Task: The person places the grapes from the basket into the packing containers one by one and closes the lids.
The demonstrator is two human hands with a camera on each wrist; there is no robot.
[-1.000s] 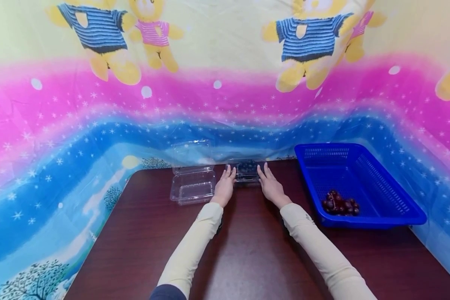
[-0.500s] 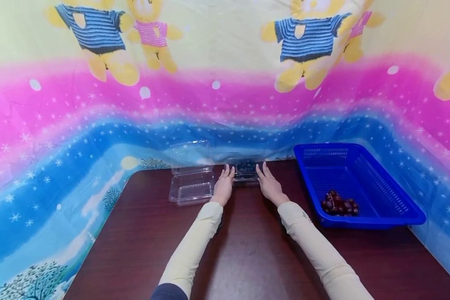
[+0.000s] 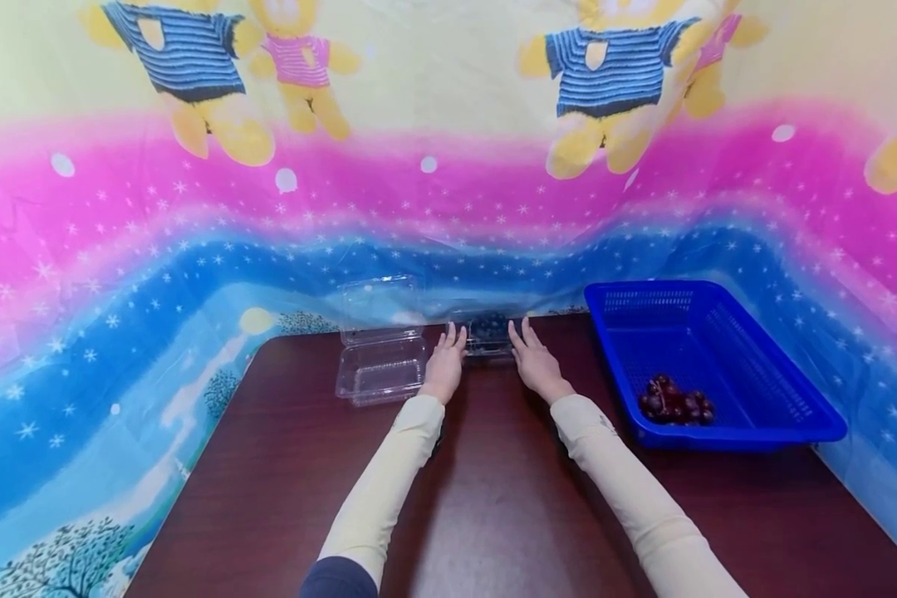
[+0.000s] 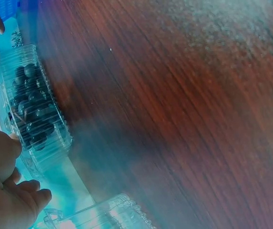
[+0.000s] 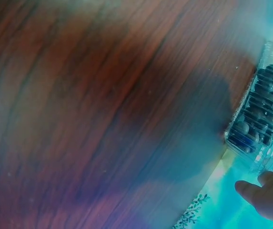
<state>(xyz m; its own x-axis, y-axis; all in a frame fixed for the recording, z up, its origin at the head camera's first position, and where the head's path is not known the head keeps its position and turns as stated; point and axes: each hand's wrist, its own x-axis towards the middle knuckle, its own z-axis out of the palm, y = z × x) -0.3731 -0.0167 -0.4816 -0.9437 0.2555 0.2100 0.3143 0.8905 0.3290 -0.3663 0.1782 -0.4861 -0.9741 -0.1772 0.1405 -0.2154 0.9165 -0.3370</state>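
Note:
A clear plastic clamshell box (image 3: 489,334) of dark grapes (image 4: 32,107) lies at the table's far edge, against the printed cloth. My left hand (image 3: 444,364) is at its left end, fingers extended forward and fingertips at the lid's edge. At the opposite end is my right hand (image 3: 536,361), its fingers also fairly straight and spread. The right wrist view shows the grapes (image 5: 262,107) through the ribbed plastic, with a finger close to the rim. Whether every fingertip touches the box cannot be told.
Left of the box stands a second clear clamshell (image 3: 383,370), lid raised. A blue perforated basket (image 3: 747,436) on the right holds a bunch of red grapes (image 3: 675,400). Printed cloth (image 3: 448,216) hangs behind the dark wooden table (image 3: 493,515).
Both hands stay at the two ends of the grape box, with only a slight shift. The head view has tilted a little; the basket and the second clamshell stay put.

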